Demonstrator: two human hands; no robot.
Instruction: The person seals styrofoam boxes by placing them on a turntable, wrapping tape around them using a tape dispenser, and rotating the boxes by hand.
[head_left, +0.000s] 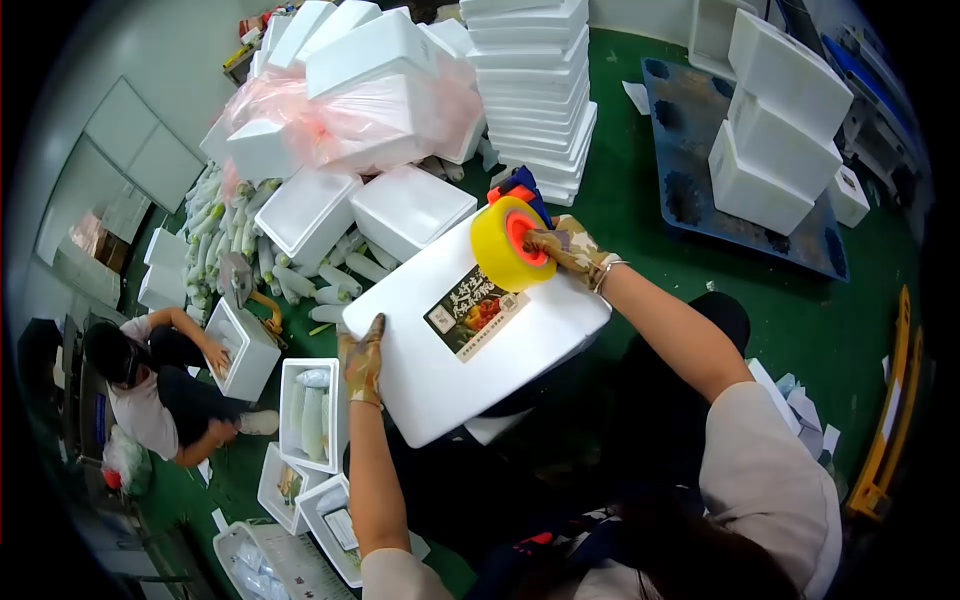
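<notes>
A white foam box (400,350) with a dark printed label (475,312) is tilted in front of me. My left hand (362,362), in a camouflage-patterned glove, grips its left edge, thumb upward along the side. In my right hand (570,250), gloved the same way, is a tape dispenser (522,190) with a blue and red head. Its wide yellow tape roll (492,248) has an orange core and lies against the box's upper right part. My right fingers reach the core; part of the grip is hidden.
Wrapped vegetables (235,225) are heaped beyond, beside open foam boxes (310,210). Stacked white lids (530,90) stand behind. More boxes (765,150) sit on a blue pallet (690,215) at right. At left, another person (160,380) crouches with a hand in a foam box. Filled boxes (313,365) stand near my left arm.
</notes>
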